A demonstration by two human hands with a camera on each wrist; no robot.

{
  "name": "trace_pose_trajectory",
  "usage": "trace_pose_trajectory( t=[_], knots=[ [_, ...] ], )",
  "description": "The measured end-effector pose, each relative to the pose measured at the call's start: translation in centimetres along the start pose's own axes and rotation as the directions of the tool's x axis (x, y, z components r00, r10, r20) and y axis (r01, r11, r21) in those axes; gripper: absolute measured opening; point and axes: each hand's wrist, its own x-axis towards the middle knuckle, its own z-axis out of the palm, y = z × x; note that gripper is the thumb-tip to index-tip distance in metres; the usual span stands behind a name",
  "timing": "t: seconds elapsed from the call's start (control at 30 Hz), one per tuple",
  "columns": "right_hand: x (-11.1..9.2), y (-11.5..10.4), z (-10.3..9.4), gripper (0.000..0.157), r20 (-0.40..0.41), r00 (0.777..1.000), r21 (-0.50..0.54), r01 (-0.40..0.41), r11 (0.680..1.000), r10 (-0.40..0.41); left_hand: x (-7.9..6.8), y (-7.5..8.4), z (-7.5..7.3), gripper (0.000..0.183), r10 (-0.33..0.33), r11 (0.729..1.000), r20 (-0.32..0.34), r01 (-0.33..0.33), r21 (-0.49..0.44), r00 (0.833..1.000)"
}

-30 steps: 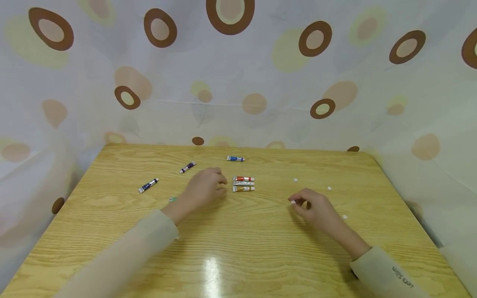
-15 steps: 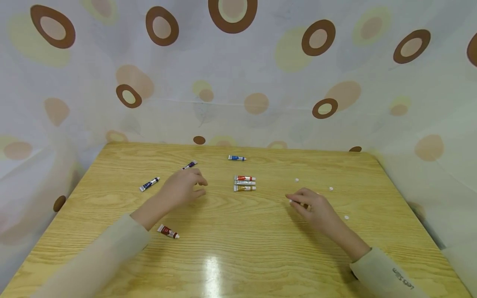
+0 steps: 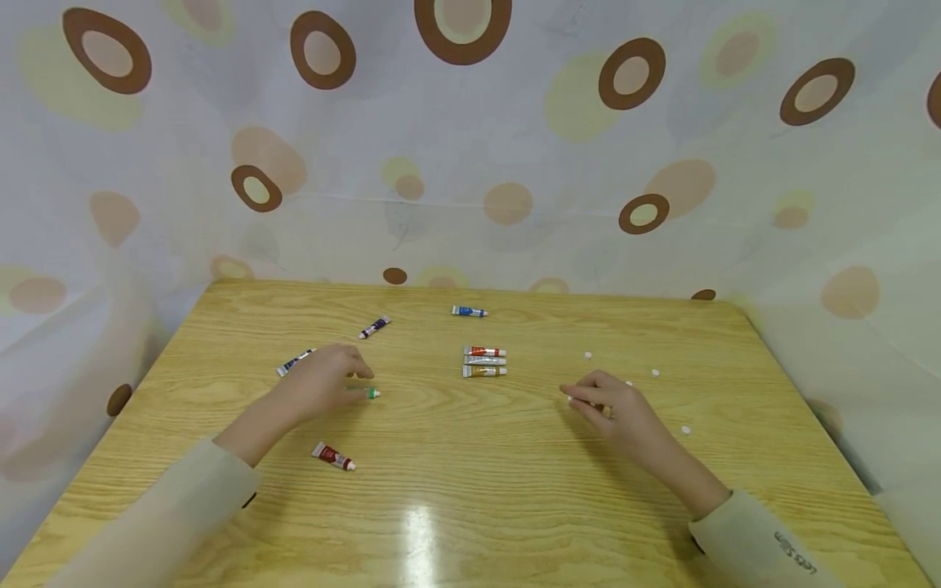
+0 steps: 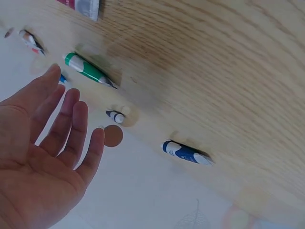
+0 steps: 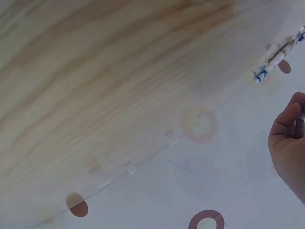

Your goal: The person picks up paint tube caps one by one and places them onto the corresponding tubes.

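Observation:
My left hand (image 3: 319, 382) hovers by a green paint tube (image 3: 375, 394), its fingers loosely spread and nothing in them. In the left wrist view that green tube (image 4: 88, 68) lies on the wood beyond the thumb tip, apart from the hand. A dark blue paint tube (image 3: 296, 360) is partly hidden behind the same hand, and a dark red one (image 3: 333, 456) lies nearer the front. Right of centre, my right hand (image 3: 617, 408) pinches a small white piece (image 3: 570, 398) between thumb and forefinger, just above the table; the fingers cover most of it.
Red (image 3: 485, 352), silver (image 3: 485, 361) and ochre (image 3: 485, 371) tubes lie side by side mid-table. A blue tube (image 3: 469, 311) and a purple tube (image 3: 375, 327) lie farther back. Several small white discs, one a loose disc (image 3: 655, 373), are scattered right. A patterned cloth (image 3: 507, 122) hangs behind.
My left hand has drawn back leftward from beside the row of tubes to the green tube, uncovering the dark red one. The right hand keeps its pinch, almost in place.

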Motion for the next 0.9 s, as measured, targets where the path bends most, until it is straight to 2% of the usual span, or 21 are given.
trace_pose_trajectory(
  t=[0.17,0.5,0.7,0.9],
  knots=[
    [0.0,-0.3,-0.1,0.022,-0.005,1.000,0.019,-0.007,1.000,0.008,-0.6,-0.6,0.3,0.021,0.010,1.000,-0.001,-0.010,-0.009,1.000],
    [-0.3,-0.5,-0.2,0.021,-0.027,1.000,0.030,-0.006,1.000,0.006,-0.7,-1.6,1.0,0.018,0.021,1.000,0.021,-0.021,-0.010,1.000],
    [-0.4,-0.5,-0.1,0.020,-0.017,0.999,0.039,-0.042,0.998,0.042,-0.8,-1.4,1.2,0.018,0.012,1.000,0.014,-0.012,0.006,1.000],
    [-0.5,-0.5,-0.1,0.021,-0.005,0.999,0.039,-0.048,0.998,0.049,-0.8,-0.9,1.5,0.010,0.007,1.000,-0.008,-0.007,0.022,1.000]
  ],
)
